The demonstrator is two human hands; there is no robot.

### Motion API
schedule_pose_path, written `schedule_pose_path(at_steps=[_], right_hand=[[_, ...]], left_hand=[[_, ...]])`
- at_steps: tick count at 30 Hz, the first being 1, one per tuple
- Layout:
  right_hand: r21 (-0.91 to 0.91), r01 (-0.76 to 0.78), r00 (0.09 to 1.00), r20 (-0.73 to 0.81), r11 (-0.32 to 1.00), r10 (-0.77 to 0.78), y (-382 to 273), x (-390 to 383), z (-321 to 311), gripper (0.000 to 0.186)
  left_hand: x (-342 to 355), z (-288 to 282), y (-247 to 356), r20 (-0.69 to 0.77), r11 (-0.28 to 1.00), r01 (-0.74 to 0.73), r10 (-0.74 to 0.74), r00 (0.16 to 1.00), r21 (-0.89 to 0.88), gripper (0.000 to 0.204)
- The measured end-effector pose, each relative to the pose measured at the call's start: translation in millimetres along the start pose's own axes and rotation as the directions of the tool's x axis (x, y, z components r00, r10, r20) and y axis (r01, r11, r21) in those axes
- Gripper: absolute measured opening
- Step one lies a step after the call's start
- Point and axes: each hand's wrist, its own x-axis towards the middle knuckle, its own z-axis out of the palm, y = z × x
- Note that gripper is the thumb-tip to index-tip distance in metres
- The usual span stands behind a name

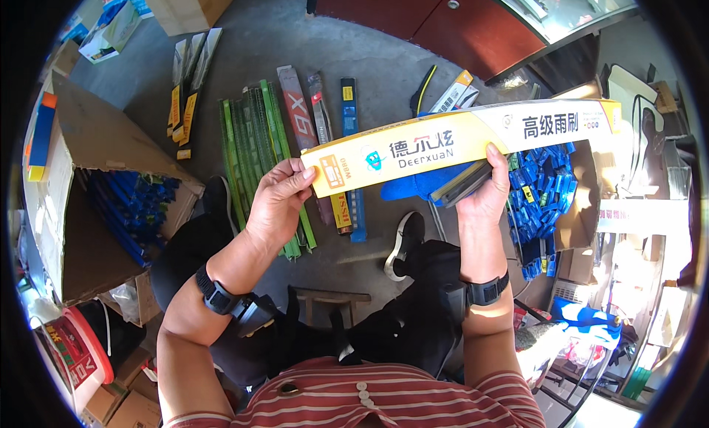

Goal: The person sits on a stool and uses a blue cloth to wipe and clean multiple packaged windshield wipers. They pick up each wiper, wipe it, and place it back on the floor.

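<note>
Grey concrete floor (258, 36) before me, long slim green packages (252, 144) laid out on it. Above, the left hand (281, 195) pinches the left end of a long yellow-and-white cardboard box (465, 144); right hand (484, 190) grips its lower edge.

A dark red cabinet (432, 18) is set at the far side; a brown carton (177, 7) is placed far left, a red tub (83, 347) near left.
</note>
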Motion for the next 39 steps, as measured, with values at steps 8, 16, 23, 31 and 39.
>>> schedule_pose_path(at_steps=[8, 16, 23, 31, 39], right_hand=[[0.068, -0.049, 0.996, -0.068, 0.997, 0.053, 7.4, 1.2, -0.2, 0.049], [0.043, -0.089, 0.995, -0.046, 0.995, 0.091, 9.7, -5.5, 5.4, 0.047], [0.055, -0.055, 0.993, -0.099, 0.997, 0.061, 12.3, 0.9, 2.3, 0.041], [0.18, -0.131, 0.991, 0.004, 0.975, 0.133, 4.4, -1.9, -7.3, 0.039], [0.102, -0.071, 0.996, -0.055, 0.992, 0.077, 9.9, 0.6, 2.4, 0.039]], left_hand=[[-0.2, 0.5, -5.6, -0.108, 0.985, -0.113, 0.128, 0.986, 0.134, 0.01], [1.7, 2.5, 3.3, -0.175, 0.989, 0.076, -0.054, 0.983, 0.125, 0.016], [2.2, -6.5, 11.5, -0.023, 0.994, 0.017, -0.014, 1.0, 0.112, 0.01], [13.9, -17.0, 3.1, 0.131, 0.998, -0.04, 0.033, 0.991, 0.051, 0.036], [14.1, -14.5, 7.9, -0.008, 0.973, -0.139, 0.143, 0.99, 0.186, 0.026]])
